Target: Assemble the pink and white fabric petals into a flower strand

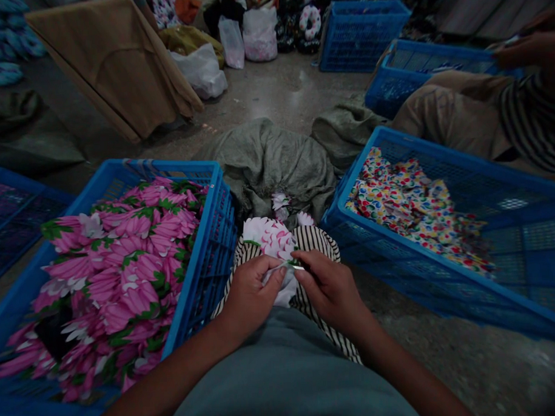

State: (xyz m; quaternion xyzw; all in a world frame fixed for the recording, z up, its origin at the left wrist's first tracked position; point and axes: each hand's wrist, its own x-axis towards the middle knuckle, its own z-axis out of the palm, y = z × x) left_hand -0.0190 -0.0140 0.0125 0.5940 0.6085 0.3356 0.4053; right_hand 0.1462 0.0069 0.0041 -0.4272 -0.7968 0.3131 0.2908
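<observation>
With the clock centred between your two hands, an open-topped blue plastic lattice crate (214, 240) stands at nine o'clock, holding a heap of pink, white and green petal-shaped fabric pieces (138, 255). Your left hand (248, 294), at eight o'clock, has thumb and forefinger together, clamped on the pale lower part of a bunched pink-and-white petalled fabric piece (273, 237). That piece lies on the black-and-cream striped cloth (323, 246) over your lap, its petals fanning from the fingertips toward eleven o'clock. It touches both hands, neither clearly nearer; its long axis cannot be told, since it is bunched and partly covered. A crumpled grey-green woven sack (266, 157) lies beyond it at twelve.

Your right hand (330, 285), at four o'clock, pinches a slim, pale, shiny sliver (298, 268) between thumb and forefinger, against the piece's right edge; it is too small to identify. At three o'clock, a second blue plastic lattice crate (389, 268) contains multicoloured patterned fabric (409, 203). A person's striped sleeve (534, 123) shows at two.
</observation>
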